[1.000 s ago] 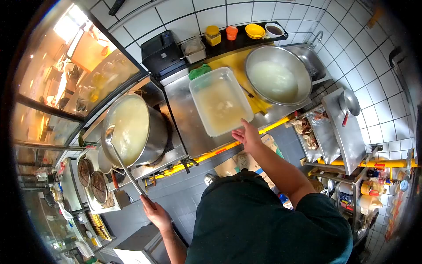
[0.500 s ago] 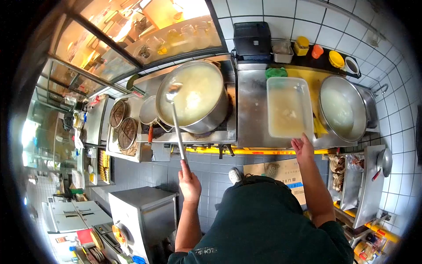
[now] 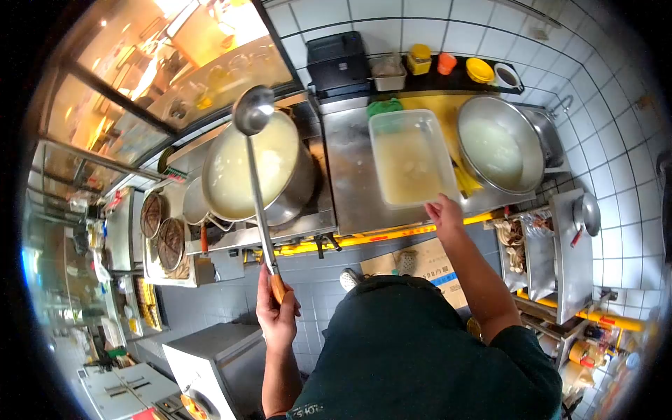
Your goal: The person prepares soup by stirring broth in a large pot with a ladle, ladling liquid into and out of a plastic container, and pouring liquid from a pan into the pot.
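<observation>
My left hand (image 3: 278, 313) is closed around the wooden grip of a long-handled ladle (image 3: 253, 110). The ladle's bowl is up over the far rim of a large metal pot (image 3: 292, 189) of pale cloudy liquid. Near the front right corner of a clear plastic container (image 3: 449, 183), the fingers of my right hand (image 3: 446, 215) are bent at its rim and seem to grip it. Cloudy yellowish liquid with pale bits fills part of this container. To its right stands a wide metal bowl (image 3: 537, 164) of whitish liquid.
A small pan (image 3: 197, 203) with a red handle sits left of the pot. Wire strainers (image 3: 171, 243) lie farther left. Behind the steel counter (image 3: 348, 161) are a black box (image 3: 339, 64), a yellow jar (image 3: 419, 59) and an orange cup (image 3: 446, 64). A yellow pipe (image 3: 378, 236) runs along the front.
My left hand has raised the ladle, its bowl moving from over the pot's liquid to above the far rim. My right hand stays at the container's front edge. The whole view has shifted.
</observation>
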Demonstrator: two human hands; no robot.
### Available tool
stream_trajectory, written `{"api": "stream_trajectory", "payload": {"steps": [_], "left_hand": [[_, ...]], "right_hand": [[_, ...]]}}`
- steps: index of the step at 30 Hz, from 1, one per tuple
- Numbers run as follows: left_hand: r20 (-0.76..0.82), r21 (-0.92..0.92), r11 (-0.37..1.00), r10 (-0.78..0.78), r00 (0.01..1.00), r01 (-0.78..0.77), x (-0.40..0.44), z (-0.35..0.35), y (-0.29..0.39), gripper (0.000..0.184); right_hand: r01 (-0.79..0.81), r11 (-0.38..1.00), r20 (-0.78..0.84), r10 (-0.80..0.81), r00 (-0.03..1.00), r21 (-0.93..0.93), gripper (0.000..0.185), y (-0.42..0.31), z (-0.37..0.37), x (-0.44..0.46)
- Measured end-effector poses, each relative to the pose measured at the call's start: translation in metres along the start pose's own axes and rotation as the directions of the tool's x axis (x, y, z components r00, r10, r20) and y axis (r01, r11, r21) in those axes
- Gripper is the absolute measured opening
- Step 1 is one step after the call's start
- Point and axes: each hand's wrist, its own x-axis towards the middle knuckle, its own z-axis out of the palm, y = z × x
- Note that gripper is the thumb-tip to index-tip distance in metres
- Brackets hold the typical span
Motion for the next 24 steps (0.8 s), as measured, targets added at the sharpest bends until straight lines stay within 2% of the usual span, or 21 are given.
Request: {"api": "stream_trajectory", "payload": {"steps": [4, 7, 11, 12, 15, 16, 19, 20, 24], "left_hand": [[0.298, -0.151, 0.977, -0.099, 0.949, 0.149, 0.004, 0.027, 0.030, 0.067], [0.483, -0.308, 0.854, -0.239, 0.842, 0.419, 0.012, 0.055, 0.048, 0.067], [0.501, -0.339, 0.711, -0.418, 0.758, 0.616, 0.025, 0.106, 0.076, 0.066], [0.559, -0.320, 0.698, -0.407, 0.722, 0.641, 0.033, 0.114, 0.076, 0.066], [0.651, -0.368, 0.523, -0.445, 0.615, 0.768, 0.054, 0.137, 0.072, 0.059], [0.678, -0.369, 0.515, -0.420, 0.603, 0.773, 0.059, 0.145, 0.065, 0.048], [0.705, -0.404, 0.431, -0.416, 0.575, 0.807, 0.073, 0.165, 0.054, 0.033], [0.692, -0.416, 0.440, -0.415, 0.591, 0.796, 0.078, 0.169, 0.049, 0.026], [0.707, -0.445, 0.382, -0.405, 0.579, 0.810, 0.102, 0.182, 0.029, 0.021]], "right_hand": [[-0.002, 1.000, -0.019, 0.002, 1.000, -0.005, 0.021, -0.012, 0.014, -0.012], [0.017, 1.000, -0.004, -0.017, 1.000, -0.024, 0.021, -0.023, 0.026, -0.024], [-0.030, 1.000, -0.044, 0.029, 0.999, -0.006, 0.025, -0.028, 0.030, -0.023], [-0.039, 0.999, -0.050, 0.038, 0.998, -0.006, 0.025, -0.028, 0.030, -0.021], [-0.080, 0.997, -0.061, 0.079, 0.995, -0.016, 0.027, -0.033, 0.033, -0.023], [-0.080, 0.997, -0.055, 0.079, 0.995, -0.021, 0.028, -0.035, 0.033, -0.022], [-0.082, 0.996, -0.039, 0.081, 0.996, -0.025, 0.029, -0.038, 0.034, -0.020], [-0.085, 0.996, -0.034, 0.085, 0.996, -0.024, 0.030, -0.039, 0.034, -0.020], [-0.079, 0.997, -0.004, 0.079, 0.997, 0.004, 0.026, -0.049, 0.041, -0.033]]}}
